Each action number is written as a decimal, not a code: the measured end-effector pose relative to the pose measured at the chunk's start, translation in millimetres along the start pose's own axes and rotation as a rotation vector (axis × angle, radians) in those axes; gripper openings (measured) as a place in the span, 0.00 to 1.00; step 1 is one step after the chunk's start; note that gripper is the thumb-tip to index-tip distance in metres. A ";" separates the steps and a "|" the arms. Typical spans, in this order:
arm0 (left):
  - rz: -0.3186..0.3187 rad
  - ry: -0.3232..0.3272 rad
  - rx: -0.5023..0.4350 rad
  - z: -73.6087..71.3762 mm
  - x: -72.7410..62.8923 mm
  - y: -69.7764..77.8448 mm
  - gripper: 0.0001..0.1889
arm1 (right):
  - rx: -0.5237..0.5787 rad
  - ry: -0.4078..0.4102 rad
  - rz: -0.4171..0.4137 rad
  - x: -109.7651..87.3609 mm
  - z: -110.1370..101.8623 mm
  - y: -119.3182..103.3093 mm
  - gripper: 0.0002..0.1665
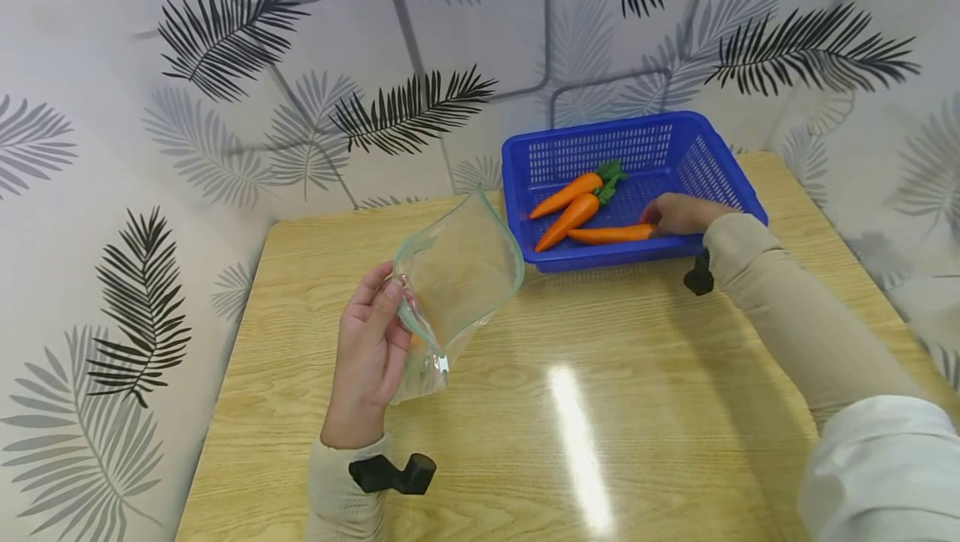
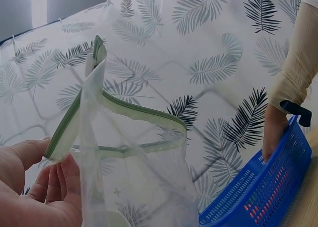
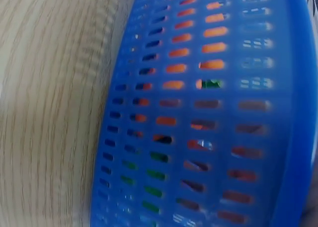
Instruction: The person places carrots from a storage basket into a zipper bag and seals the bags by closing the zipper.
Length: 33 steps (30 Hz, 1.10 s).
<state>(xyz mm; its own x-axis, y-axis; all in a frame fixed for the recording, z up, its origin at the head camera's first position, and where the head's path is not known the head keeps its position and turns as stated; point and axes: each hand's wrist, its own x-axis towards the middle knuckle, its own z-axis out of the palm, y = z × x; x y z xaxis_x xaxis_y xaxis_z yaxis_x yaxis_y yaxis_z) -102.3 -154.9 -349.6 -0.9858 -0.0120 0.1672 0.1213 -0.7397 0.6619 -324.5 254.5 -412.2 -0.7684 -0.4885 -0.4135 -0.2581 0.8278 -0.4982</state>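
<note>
My left hand (image 1: 372,333) pinches the green-edged rim of a clear zip bag (image 1: 468,263) between thumb and fingers. The bag's mouth gapes wide, and a white slider (image 1: 442,363) sits at its lower corner. Faint orange shows through the plastic low in the bag. In the left wrist view the same rim (image 2: 144,115) stands up from the left fingertips. My right hand (image 1: 686,213) reaches into a blue slotted basket (image 1: 600,258) and grips the thick end of a carrot (image 1: 609,234); its fingertips are partly hidden. Behind that carrot lie two more carrots (image 1: 572,221) with green tops.
The basket stands at the back right of a wooden table (image 1: 510,442), close to a leaf-patterned wall covering (image 1: 300,67). Its near wall (image 3: 198,108) fills much of the right wrist view, with orange and green showing through the slots. Black camera mounts sit on both wrists.
</note>
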 end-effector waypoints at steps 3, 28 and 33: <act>0.001 -0.001 -0.005 0.0 -0.1 0.1 0.13 | 0.022 0.051 -0.045 -0.9 -1.3 5.7 0.23; -0.017 -0.008 -0.022 1.5 -2.3 -3.0 0.12 | 0.277 0.452 -0.068 -12.5 0.3 -4.8 0.34; -0.018 -0.006 -0.008 1.1 -2.2 -3.1 0.12 | 0.312 0.475 -0.062 -14.7 0.1 -13.9 0.34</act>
<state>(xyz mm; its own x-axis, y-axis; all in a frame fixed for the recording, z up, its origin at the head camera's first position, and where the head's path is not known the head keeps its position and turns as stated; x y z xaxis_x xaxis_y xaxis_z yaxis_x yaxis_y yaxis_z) -100.4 -151.8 -351.3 -0.9871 0.0058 0.1599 0.1023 -0.7451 0.6590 -309.6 250.1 -399.3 -0.9547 -0.2965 -0.0245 -0.1816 0.6459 -0.7416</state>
